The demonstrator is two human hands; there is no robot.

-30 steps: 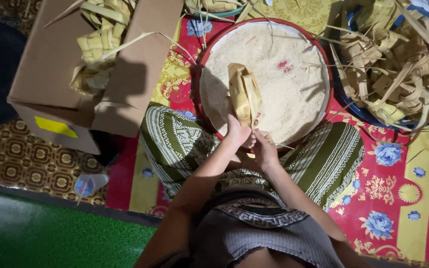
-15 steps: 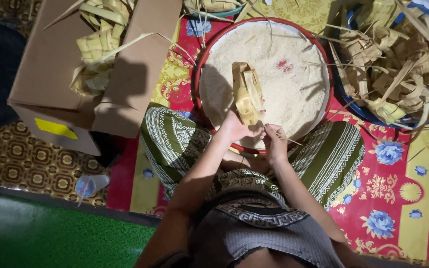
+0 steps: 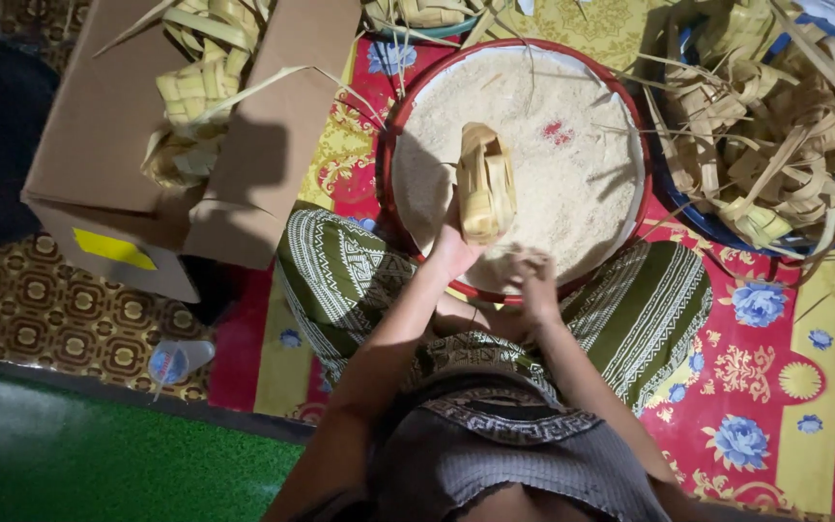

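My left hand (image 3: 453, 253) grips a woven palm-leaf pouch (image 3: 484, 184) by its lower end and holds it upright over a round red-rimmed basin (image 3: 390, 145) full of white rice (image 3: 533, 106). Just to the right of the pouch's base, my right hand (image 3: 533, 275) hovers at the near edge of the rice with its fingers curled; whether it holds rice I cannot tell. Both hands are above my lap, which is covered by a green patterned cloth (image 3: 340, 280).
An open cardboard box (image 3: 108, 145) at the left holds woven leaf pouches (image 3: 190, 97). A heap of empty leaf pouches and strips (image 3: 775, 135) lies at the upper right. A small plastic cup (image 3: 178, 360) sits on the patterned floor by a green mat (image 3: 99, 454).
The pouch has moved a little right and more upright over the rice. My right hand has slid from under the pouch to the rice edge beside it.
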